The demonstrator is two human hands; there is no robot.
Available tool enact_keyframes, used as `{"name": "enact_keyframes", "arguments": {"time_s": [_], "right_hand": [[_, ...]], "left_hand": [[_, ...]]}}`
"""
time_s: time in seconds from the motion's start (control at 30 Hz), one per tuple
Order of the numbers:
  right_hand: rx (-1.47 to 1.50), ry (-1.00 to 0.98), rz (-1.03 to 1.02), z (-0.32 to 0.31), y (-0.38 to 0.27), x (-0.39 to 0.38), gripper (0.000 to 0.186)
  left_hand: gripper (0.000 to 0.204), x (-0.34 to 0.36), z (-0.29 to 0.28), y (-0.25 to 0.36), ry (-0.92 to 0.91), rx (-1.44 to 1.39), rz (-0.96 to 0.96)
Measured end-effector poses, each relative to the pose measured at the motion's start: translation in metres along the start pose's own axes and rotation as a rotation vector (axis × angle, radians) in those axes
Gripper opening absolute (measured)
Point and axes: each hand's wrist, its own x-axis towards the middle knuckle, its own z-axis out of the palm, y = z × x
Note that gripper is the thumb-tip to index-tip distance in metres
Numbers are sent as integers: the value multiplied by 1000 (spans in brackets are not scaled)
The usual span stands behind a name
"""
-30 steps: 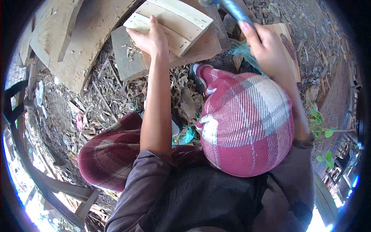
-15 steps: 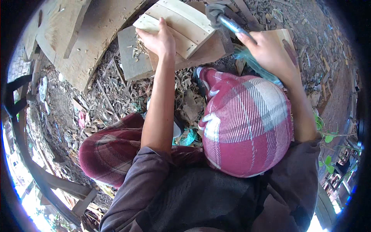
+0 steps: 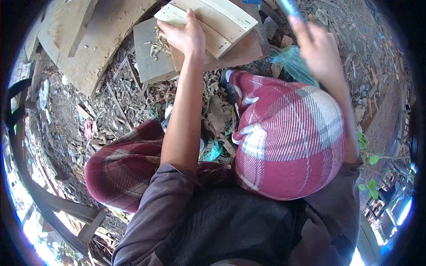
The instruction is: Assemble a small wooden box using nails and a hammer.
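My left hand grips the left end of a pale slatted wooden piece, its thumb on top. Small dark nail marks show along the slats' ends. The piece rests on a thick wooden block. Beside my left wrist, a small heap of thin yellowish bits, seemingly nails, lies on a greyish board. Up at the right, my right hand, a little blurred, is closed round a hammer. Only part of its shiny shaft shows; the head is beyond the top edge.
Large wooden planks lie at the upper left. A crumpled blue-green plastic bag sits beyond my raised knee in plaid cloth. Wood scraps and dry leaves litter the ground. A leafy green plant stands at the right.
My right hand has lifted the hammer away from the slatted piece, toward the upper right, and its head has left the view. The left hand still holds the piece.
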Motion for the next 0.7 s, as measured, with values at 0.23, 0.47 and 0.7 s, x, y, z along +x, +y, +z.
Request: {"name": "enact_keyframes", "arguments": {"time_s": [0.23, 0.47, 0.7], "right_hand": [[-146, -92, -17, 11, -13, 11, 61], [-201, -115, 39, 18, 25, 7, 60], [-32, -68, 78, 6, -6, -9, 56]], "left_hand": [[85, 11, -17, -14, -27, 22, 10], [85, 1, 0, -12, -15, 7, 29], [85, 2, -5, -2, 6, 75, 6]]}}
